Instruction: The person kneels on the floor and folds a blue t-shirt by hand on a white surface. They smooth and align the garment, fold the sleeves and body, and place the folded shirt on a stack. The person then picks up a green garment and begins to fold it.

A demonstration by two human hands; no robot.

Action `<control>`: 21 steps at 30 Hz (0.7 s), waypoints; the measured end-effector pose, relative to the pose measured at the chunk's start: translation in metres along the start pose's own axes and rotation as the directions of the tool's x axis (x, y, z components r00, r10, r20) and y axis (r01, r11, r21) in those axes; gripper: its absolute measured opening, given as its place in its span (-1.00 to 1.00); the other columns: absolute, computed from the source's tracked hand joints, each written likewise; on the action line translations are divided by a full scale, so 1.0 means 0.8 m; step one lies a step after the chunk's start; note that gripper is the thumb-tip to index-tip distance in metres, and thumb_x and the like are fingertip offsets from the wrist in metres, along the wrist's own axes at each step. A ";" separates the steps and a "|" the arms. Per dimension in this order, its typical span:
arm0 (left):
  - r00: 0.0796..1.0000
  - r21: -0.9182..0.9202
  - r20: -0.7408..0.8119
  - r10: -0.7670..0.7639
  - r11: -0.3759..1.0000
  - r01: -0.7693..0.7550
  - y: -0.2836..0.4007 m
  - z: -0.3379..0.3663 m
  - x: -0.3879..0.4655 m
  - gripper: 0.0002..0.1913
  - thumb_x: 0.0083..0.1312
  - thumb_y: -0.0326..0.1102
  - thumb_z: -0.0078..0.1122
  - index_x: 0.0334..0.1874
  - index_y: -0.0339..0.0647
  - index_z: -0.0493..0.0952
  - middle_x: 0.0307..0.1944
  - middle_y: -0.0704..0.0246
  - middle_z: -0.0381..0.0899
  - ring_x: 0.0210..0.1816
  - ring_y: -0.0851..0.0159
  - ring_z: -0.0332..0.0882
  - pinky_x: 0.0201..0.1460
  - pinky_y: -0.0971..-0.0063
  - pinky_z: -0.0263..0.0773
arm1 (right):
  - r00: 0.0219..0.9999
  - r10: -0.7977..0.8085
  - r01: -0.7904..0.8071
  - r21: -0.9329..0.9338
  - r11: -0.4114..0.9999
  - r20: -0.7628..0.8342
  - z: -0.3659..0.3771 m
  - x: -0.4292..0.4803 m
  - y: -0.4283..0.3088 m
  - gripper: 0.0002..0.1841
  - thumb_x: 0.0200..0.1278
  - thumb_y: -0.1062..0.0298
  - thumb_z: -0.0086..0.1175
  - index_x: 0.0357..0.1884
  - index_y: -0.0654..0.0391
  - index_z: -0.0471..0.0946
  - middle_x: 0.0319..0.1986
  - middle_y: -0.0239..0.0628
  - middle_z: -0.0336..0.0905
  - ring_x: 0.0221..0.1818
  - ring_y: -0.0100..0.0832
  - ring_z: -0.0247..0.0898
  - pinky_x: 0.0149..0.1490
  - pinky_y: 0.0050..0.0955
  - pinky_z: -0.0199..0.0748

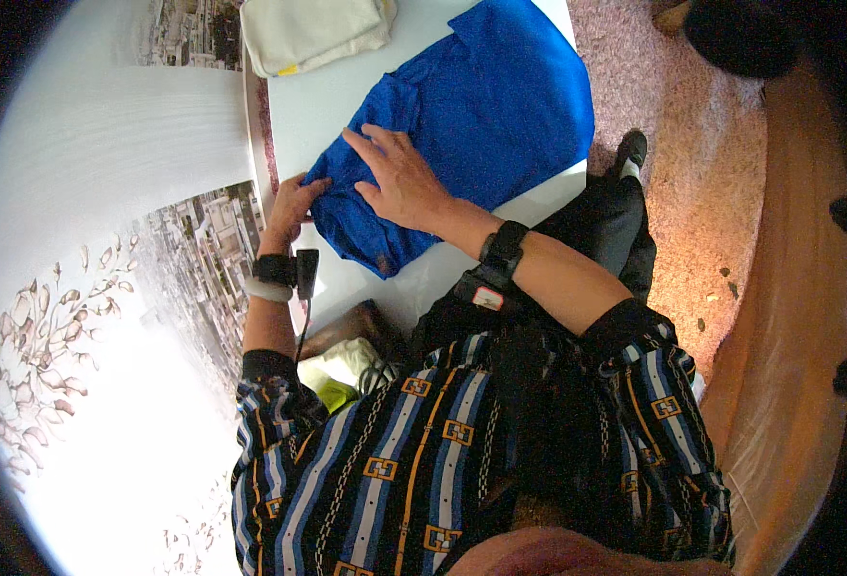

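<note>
A blue cloth garment lies spread on a white tabletop, bunched and wrinkled at its near left end. My left hand has the garment's left edge between thumb and fingers; part of the fingers is hidden. My right hand is over the wrinkled part, palm down with fingers apart, and holds nothing. Whether its fingertips touch the cloth I cannot tell. Both wrists wear black straps, the left one with a small black device and a cable.
Folded cream cloths lie at the table's far left. A patterned wall stands close on the left. Beneath the near edge are a pale cloth and a yellow-green item. Carpet covers the floor at right.
</note>
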State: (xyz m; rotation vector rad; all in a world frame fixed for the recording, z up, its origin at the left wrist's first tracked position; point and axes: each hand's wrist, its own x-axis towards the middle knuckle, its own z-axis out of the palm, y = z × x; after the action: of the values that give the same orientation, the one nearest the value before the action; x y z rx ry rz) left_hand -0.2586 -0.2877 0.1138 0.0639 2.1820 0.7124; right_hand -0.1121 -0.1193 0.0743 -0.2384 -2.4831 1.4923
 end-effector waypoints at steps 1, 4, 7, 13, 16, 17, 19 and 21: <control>1.000 0.020 -0.007 -0.001 1.000 0.001 0.000 0.001 -0.003 -0.51 0.16 -0.02 0.25 0.02 -0.25 0.57 -0.24 0.32 0.65 -0.32 0.32 0.60 -0.32 0.43 0.50 | 0.997 0.059 -0.059 -0.012 0.998 0.048 0.004 0.006 0.004 -0.20 0.18 0.22 0.18 0.42 0.20 0.08 0.30 0.14 0.12 0.31 0.04 0.10 0.39 -0.08 0.06; 1.000 0.064 0.014 0.020 0.998 -0.021 0.000 0.009 -0.014 -0.44 0.11 0.05 0.27 0.04 -0.24 0.58 -0.13 0.26 0.65 -0.18 0.25 0.62 -0.17 0.30 0.48 | 0.986 0.129 -0.138 0.089 0.986 0.103 0.001 0.008 0.031 -0.18 0.22 0.09 0.14 0.44 0.18 0.05 0.39 0.17 -0.03 0.41 0.06 -0.04 0.45 -0.07 -0.08; 0.998 0.013 -0.058 -0.031 0.999 0.031 0.001 0.017 -0.018 -0.55 0.13 -0.03 0.23 -0.09 -0.25 0.59 -0.24 0.31 0.64 -0.24 0.27 0.62 -0.24 0.37 0.49 | 0.972 0.147 -0.192 0.259 0.947 0.182 -0.001 0.004 0.045 -0.12 0.22 -0.05 0.12 0.47 0.14 0.00 0.43 0.16 -0.12 0.48 0.04 -0.19 0.49 -0.09 -0.19; 0.986 -0.271 0.142 -0.092 0.954 0.128 0.049 0.008 -0.019 -0.68 0.22 -0.23 0.12 -0.09 -0.35 0.51 -0.25 0.30 0.59 -0.27 0.30 0.62 -0.28 0.48 0.56 | 0.910 0.181 -0.373 0.544 0.752 0.374 -0.036 -0.001 0.025 0.11 0.10 -0.35 0.12 0.51 0.10 -0.14 0.46 0.10 -0.20 0.53 -0.02 -0.33 0.52 -0.14 -0.28; 0.969 -0.415 0.223 -0.101 0.890 0.189 0.095 0.002 -0.034 -0.62 0.34 -0.29 0.04 0.14 -0.33 0.43 0.04 0.21 0.58 -0.06 0.22 0.61 -0.01 0.39 0.57 | 0.852 0.117 -0.484 0.684 0.546 0.510 -0.071 0.002 0.018 0.22 0.00 -0.43 0.16 0.52 0.09 -0.21 0.46 0.08 -0.21 0.53 -0.06 -0.36 0.53 -0.14 -0.29; 0.954 -0.429 0.295 -0.049 0.885 0.179 0.113 0.003 -0.036 -0.59 0.35 -0.27 0.04 0.19 -0.31 0.39 0.03 0.21 0.58 -0.02 0.21 0.61 0.03 0.38 0.55 | 0.846 0.076 -0.494 0.721 0.487 0.528 -0.082 0.002 0.018 0.24 -0.02 -0.44 0.17 0.52 0.09 -0.22 0.46 0.08 -0.21 0.53 -0.06 -0.35 0.52 -0.14 -0.28; 0.943 -0.563 0.328 0.050 0.812 0.153 0.147 0.022 -0.037 -0.64 0.37 -0.26 0.03 0.14 -0.30 0.42 -0.04 0.21 0.60 -0.12 0.24 0.63 -0.07 0.39 0.58 | 0.860 0.026 -0.478 0.785 0.394 0.510 -0.100 0.003 0.018 0.25 -0.04 -0.40 0.24 0.52 0.08 -0.21 0.44 0.04 -0.10 0.50 -0.07 -0.18 0.51 -0.12 -0.19; 0.907 -0.641 0.397 0.137 0.749 0.168 0.177 0.044 -0.034 -0.64 0.40 -0.19 0.05 0.12 -0.28 0.43 -0.10 0.23 0.61 -0.18 0.27 0.64 -0.18 0.43 0.61 | 0.893 0.032 -0.446 0.873 0.195 0.449 -0.117 -0.001 0.026 0.16 0.01 -0.16 0.33 0.49 0.15 -0.15 0.33 -0.06 0.14 0.35 -0.20 0.11 0.40 -0.24 0.08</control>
State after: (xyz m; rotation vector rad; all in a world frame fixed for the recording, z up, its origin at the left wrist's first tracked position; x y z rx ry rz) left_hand -0.2420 -0.1603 0.1873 -0.1618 1.4087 1.3037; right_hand -0.0848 -0.0303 0.0980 -0.1269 -1.1099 3.1185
